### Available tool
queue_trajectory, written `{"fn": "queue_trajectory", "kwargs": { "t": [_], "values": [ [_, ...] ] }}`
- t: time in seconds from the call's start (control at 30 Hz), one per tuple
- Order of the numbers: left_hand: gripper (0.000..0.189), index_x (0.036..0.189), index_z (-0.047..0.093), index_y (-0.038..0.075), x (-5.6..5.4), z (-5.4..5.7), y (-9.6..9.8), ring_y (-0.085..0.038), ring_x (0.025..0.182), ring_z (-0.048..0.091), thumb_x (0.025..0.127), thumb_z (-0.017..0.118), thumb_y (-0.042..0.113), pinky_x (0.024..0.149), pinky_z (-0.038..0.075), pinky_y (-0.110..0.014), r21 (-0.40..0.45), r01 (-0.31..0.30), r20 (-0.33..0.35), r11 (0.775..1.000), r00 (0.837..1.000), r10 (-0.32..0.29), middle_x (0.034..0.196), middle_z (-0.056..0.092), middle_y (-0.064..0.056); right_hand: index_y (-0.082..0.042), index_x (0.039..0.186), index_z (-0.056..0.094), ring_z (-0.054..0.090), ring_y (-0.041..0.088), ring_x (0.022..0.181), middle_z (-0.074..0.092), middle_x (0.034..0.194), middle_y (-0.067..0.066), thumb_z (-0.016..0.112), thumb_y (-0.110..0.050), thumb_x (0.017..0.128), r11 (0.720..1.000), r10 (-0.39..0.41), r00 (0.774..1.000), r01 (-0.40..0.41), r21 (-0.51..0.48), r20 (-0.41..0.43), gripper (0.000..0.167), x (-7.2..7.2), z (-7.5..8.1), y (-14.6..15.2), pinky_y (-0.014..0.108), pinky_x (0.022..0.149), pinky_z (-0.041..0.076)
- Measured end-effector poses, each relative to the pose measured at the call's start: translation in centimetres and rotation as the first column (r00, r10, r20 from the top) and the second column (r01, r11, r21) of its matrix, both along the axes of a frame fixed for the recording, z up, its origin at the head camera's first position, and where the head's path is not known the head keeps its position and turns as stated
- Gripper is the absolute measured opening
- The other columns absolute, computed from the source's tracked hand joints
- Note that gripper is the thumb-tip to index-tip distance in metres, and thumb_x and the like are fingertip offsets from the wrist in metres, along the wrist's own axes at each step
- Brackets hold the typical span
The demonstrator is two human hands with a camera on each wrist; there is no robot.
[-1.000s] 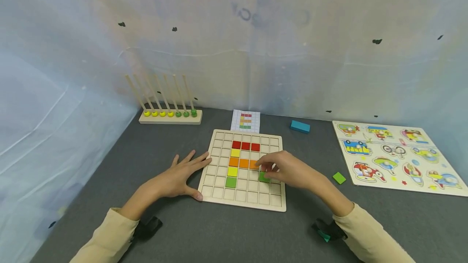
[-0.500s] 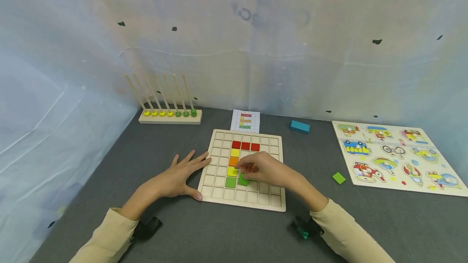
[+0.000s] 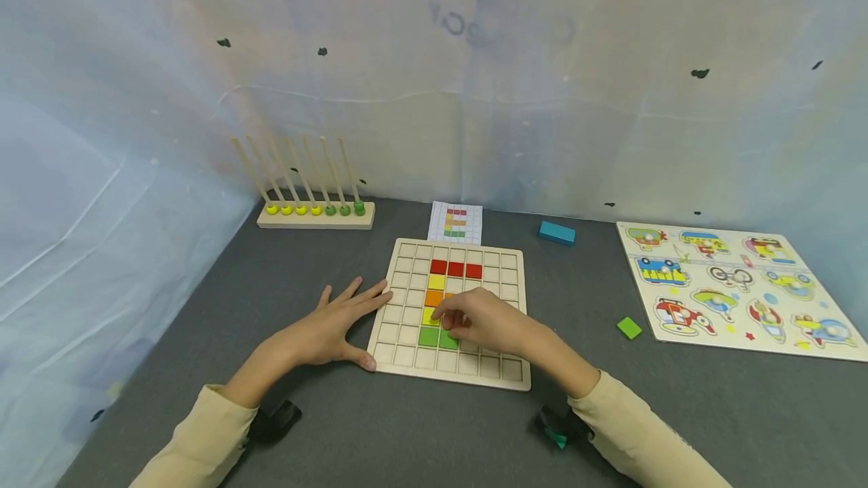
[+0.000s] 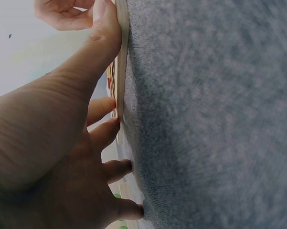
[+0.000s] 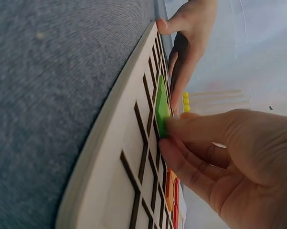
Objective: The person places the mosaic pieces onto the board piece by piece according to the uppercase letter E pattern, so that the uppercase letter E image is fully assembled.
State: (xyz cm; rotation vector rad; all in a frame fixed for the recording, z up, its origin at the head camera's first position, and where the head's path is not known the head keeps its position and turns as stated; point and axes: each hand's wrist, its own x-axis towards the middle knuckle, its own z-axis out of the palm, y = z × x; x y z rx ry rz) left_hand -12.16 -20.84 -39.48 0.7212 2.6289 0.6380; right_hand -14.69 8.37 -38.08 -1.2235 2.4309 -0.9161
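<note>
A wooden grid board (image 3: 488, 375) lies on the dark table. My left hand (image 3: 325, 330) spreads its fingers at the board's left edge, thumb on the near corner. In the board sit red tiles (image 3: 456, 269), yellow tiles (image 3: 437, 282), orange tiles (image 3: 434, 297) partly behind my right hand, and one green tile (image 3: 429, 337). My right hand (image 3: 484, 318) has thumb and fingertips on a second green tile (image 3: 447, 340), just right of the first. The right wrist view shows this green tile (image 5: 161, 121) lying about flat at the grid, under the thumb tip.
Right of the board lies a loose green tile (image 3: 629, 328), beside a picture puzzle (image 3: 739, 292). A pattern card (image 3: 437, 236) and a blue block (image 3: 557, 233) are behind the board. A peg stand (image 3: 315, 221) with beads stands back left.
My right hand has carried the green tile leftward across the board and lowered it beside the other green tile. My left hand has stayed at the board's edge.
</note>
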Motion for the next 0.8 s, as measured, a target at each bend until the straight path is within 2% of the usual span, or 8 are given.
{"fn": "queue_trajectory", "kwargs": {
  "t": [0.13,0.43,0.63,0.8],
  "values": [
    [0.111,0.157,0.027,0.018,0.0,0.1,0.1,-0.043,0.148,0.003,0.067,0.080,0.055,0.106,-0.001,-0.075,-0.004,0.001,-0.002,1.000,1.000,-0.001,0.164,0.013,-0.006,-0.004,0.106,0.072,0.056,0.008,0.076,0.066,0.086,0.000,0.068,0.005,0.088,1.000,-0.005,1.000,0.005,0.001,-0.007,0.020,0.0,0.0,0.0,0.022,0.070,0.050],
    [0.111,0.157,0.027,0.017,0.0,0.0,0.1,-0.043,0.148,0.003,0.067,0.080,0.054,0.106,-0.001,-0.075,0.000,0.005,-0.006,1.000,1.000,-0.005,0.164,0.014,-0.006,-0.005,0.111,0.071,0.060,0.007,0.081,0.069,0.092,-0.001,0.069,-0.003,0.090,1.000,-0.022,0.999,0.022,0.004,-0.049,0.021,0.1,0.6,1.2,0.025,0.074,0.052],
    [0.111,0.157,0.027,0.017,0.1,0.0,0.0,-0.043,0.148,0.003,0.067,0.080,0.054,0.106,-0.002,-0.074,0.003,0.008,-0.003,1.000,1.000,-0.008,0.164,0.013,-0.006,-0.004,0.115,0.070,0.062,0.010,0.088,0.071,0.101,0.001,0.069,-0.004,0.090,0.995,-0.098,0.995,0.098,0.008,-0.034,0.025,0.1,1.4,4.5,0.031,0.077,0.054],
    [0.111,0.157,0.026,0.017,0.1,0.0,-0.1,-0.043,0.148,0.003,0.067,0.080,0.054,0.106,-0.002,-0.074,-0.002,0.005,-0.002,1.000,1.000,-0.005,0.164,0.012,-0.005,-0.003,0.117,0.069,0.063,0.012,0.088,0.070,0.100,0.002,0.070,-0.002,0.089,0.983,-0.177,0.982,0.180,0.046,-0.059,0.028,0.0,1.6,8.5,0.034,0.077,0.055]
  ]
}}
